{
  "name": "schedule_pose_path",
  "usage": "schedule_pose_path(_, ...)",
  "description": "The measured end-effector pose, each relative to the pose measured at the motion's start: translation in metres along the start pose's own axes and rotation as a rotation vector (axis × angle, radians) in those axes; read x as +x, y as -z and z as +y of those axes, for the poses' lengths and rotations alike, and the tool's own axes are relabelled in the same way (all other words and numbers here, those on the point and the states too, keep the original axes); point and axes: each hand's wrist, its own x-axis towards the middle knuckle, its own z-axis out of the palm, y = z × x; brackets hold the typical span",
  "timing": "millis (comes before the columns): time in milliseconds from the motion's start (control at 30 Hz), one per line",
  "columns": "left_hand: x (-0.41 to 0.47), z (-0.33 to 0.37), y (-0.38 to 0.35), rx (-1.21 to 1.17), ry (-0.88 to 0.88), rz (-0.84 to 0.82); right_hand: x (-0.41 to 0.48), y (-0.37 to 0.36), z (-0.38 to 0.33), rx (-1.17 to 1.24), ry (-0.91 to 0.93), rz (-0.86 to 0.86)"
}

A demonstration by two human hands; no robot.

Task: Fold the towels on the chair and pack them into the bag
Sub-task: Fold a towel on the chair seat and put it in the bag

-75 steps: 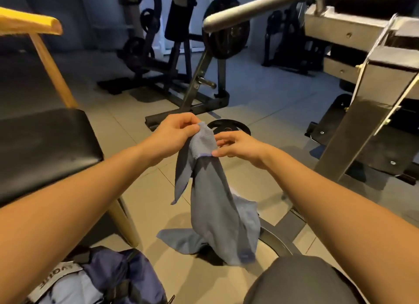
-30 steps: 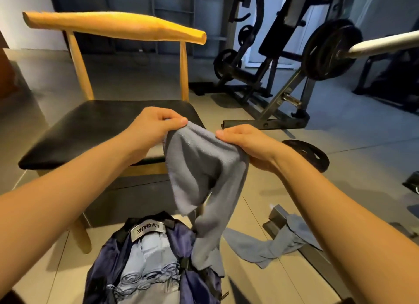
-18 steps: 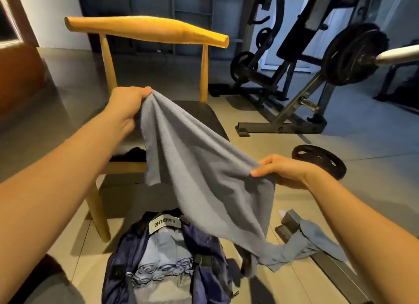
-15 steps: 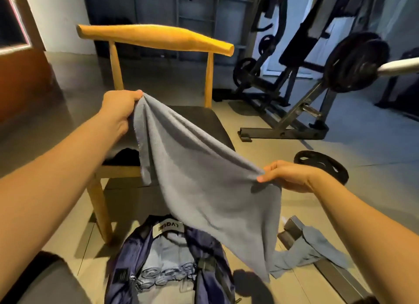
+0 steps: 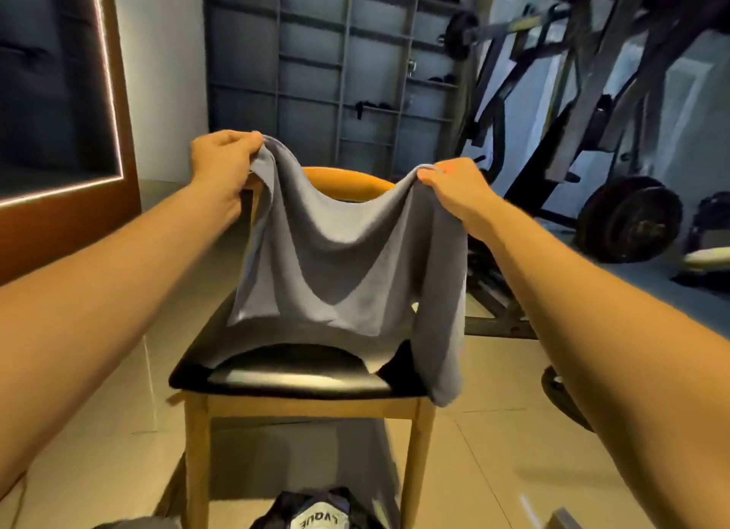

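Note:
A grey towel hangs spread out in the air over the chair, which has a black seat and a yellow wooden frame. My left hand pinches its upper left corner and my right hand pinches the upper right corner. The cloth sags between them, and its right side hangs past the seat's front edge. Only the top of the dark blue bag shows, on the floor below the chair at the bottom edge.
A weight machine with a plate-loaded barbell stands to the right of the chair. Grey shelving lines the back wall. A lit brown frame is at the left. The floor is tiled.
Both hands lifted the towel and spread it level over the chair seat; my right hand rose to the height of the left. The view tilted up, so the bag dropped to the bottom edge.

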Motion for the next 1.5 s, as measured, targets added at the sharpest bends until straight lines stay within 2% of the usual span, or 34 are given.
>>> schedule_pose_path(167, 0.001, -0.048, 0.004, 0.13, -0.028, -0.052, 0.017, -0.052, 0.017, -0.076, -0.009, -0.078)
schedule_pose_path(233, -0.01, -0.076, 0.001, 0.182, -0.008, -0.052, 0.013, -0.079, 0.038, -0.043, -0.054, -0.235)
schedule_pose_path(333, -0.024, -0.118, 0.001, 0.256, 0.038, -0.038, -0.004, -0.106, 0.077, 0.07, -0.196, -0.609)
schedule_pose_path(367, -0.029, -0.129, 0.003, 0.28, 0.041, -0.029, -0.008, -0.108, 0.092, 0.03, -0.204, -0.632)
schedule_pose_path(467, -0.043, -0.162, 0.008, 0.353, 0.055, -0.06, -0.019, -0.101, 0.147, -0.09, -0.21, -0.479)
schedule_pose_path(533, -0.058, -0.176, 0.007, 0.392, 0.057, -0.125, -0.031, -0.092, 0.181, -0.197, -0.242, -0.445)
schedule_pose_path(600, -0.074, -0.186, 0.003, 0.44, 0.046, -0.191, -0.044, -0.093, 0.205, -0.285, -0.221, -0.484)
schedule_pose_path(667, -0.084, -0.192, -0.001, 0.477, 0.019, -0.247, -0.052, -0.102, 0.218, -0.225, -0.22, -0.478)
schedule_pose_path(900, -0.098, -0.191, 0.0, 0.56, 0.049, -0.261, -0.055, -0.118, 0.197, -0.199, -0.222, -0.627)
schedule_pose_path(967, -0.102, -0.195, 0.004, 0.563, 0.069, -0.263, -0.05, -0.108, 0.191, -0.118, -0.203, -0.518)
schedule_pose_path(1100, -0.105, -0.194, 0.007, 0.515, -0.004, -0.232, -0.044, -0.083, 0.184, -0.103, 0.104, 0.198)
schedule_pose_path(1133, -0.107, -0.193, 0.006, 0.506, -0.038, -0.222, -0.05, -0.079, 0.183, -0.127, 0.188, 0.286)
schedule_pose_path(1167, -0.109, -0.192, 0.006, 0.5, -0.064, -0.218, -0.059, -0.079, 0.186, -0.162, 0.244, 0.293)
schedule_pose_path(1200, -0.112, -0.192, 0.005, 0.502, -0.079, -0.221, -0.069, -0.08, 0.191, -0.218, 0.274, 0.217)
schedule_pose_path(1300, -0.119, -0.199, 0.005, 0.555, -0.089, -0.25, -0.099, -0.086, 0.217, -0.452, 0.248, -0.31)
schedule_pose_path(1367, -0.123, -0.206, 0.008, 0.599, -0.078, -0.271, -0.109, -0.084, 0.224, -0.542, 0.249, -0.545)
schedule_pose_path(1433, -0.127, -0.207, 0.01, 0.635, -0.07, -0.291, -0.112, -0.082, 0.222, -0.509, 0.198, -0.537)
schedule_pose_path(1500, -0.13, -0.204, 0.011, 0.638, -0.04, -0.32, -0.11, -0.084, 0.218, -0.45, 0.115, -0.419)
